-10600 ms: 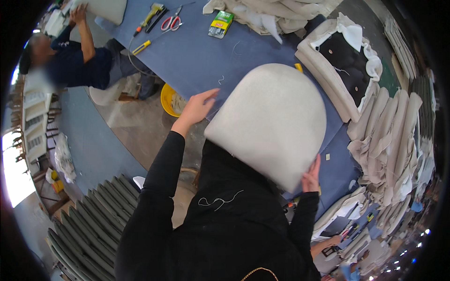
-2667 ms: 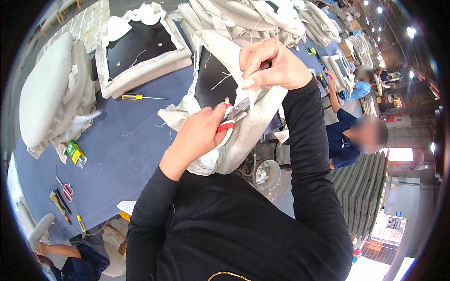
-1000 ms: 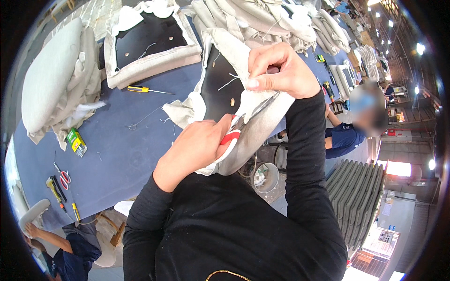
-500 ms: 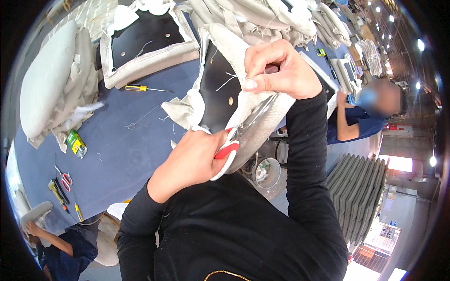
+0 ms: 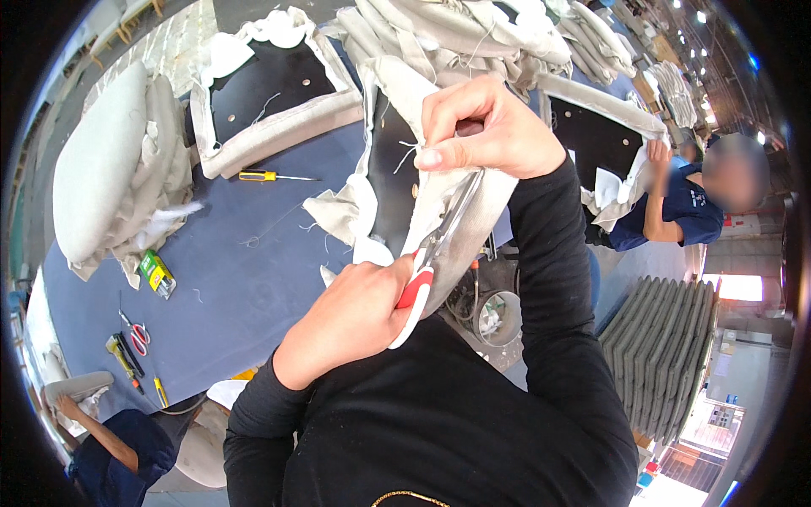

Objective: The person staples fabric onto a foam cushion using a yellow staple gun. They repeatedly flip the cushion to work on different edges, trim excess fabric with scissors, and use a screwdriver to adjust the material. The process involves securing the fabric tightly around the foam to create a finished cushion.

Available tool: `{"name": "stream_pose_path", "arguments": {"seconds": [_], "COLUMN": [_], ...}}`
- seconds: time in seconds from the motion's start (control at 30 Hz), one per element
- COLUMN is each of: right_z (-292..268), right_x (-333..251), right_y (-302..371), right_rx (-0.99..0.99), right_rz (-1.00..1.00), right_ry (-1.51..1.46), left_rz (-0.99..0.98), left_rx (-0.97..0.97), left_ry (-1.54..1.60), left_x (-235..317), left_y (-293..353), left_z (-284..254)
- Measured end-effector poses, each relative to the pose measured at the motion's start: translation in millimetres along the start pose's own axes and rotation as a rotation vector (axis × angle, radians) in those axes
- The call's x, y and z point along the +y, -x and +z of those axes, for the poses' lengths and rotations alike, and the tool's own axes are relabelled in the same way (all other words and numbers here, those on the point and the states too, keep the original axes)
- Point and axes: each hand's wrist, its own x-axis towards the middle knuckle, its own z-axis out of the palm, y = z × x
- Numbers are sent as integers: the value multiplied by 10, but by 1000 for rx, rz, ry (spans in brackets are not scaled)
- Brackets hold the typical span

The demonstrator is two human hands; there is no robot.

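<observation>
My left hand (image 5: 351,317) is closed on the red and white handles of a pair of scissors (image 5: 432,258). The blades point up along the grey fabric edge of an upholstered seat panel (image 5: 390,182) with a black underside. My right hand (image 5: 486,127) pinches that fabric edge above the blade tips and holds the panel upright over the blue table (image 5: 245,279).
A yellow-handled screwdriver (image 5: 270,177), a green box (image 5: 157,273), red scissors (image 5: 135,331) and other tools lie on the table. Padded cushions (image 5: 101,160) and more panels (image 5: 270,89) are stacked around. One person in blue (image 5: 676,211) works at right, another (image 5: 110,431) at lower left.
The scissors have swung up so the blades now lie along the fabric edge. My right hand stays gripping the fabric. The view has shifted slightly.
</observation>
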Motion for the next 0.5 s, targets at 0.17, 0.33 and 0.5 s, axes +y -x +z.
{"name": "stream_pose_path", "arguments": {"seconds": [0.17, 0.33, 0.5], "right_z": [-39, -50, -86], "right_x": [29, 121, 302], "right_y": [52, 131, 312], "right_rx": [-18, 96, 343], "right_rz": [-2, -14, -128], "right_ry": [-34, -129, -103], "left_rz": [9, 142, -696], "left_rx": [-39, 217, 224], "left_ry": [-29, -7, -361], "left_x": [-38, -1013, -2629], "left_y": [47, 186, 687], "left_z": [6, 407, 774]}}
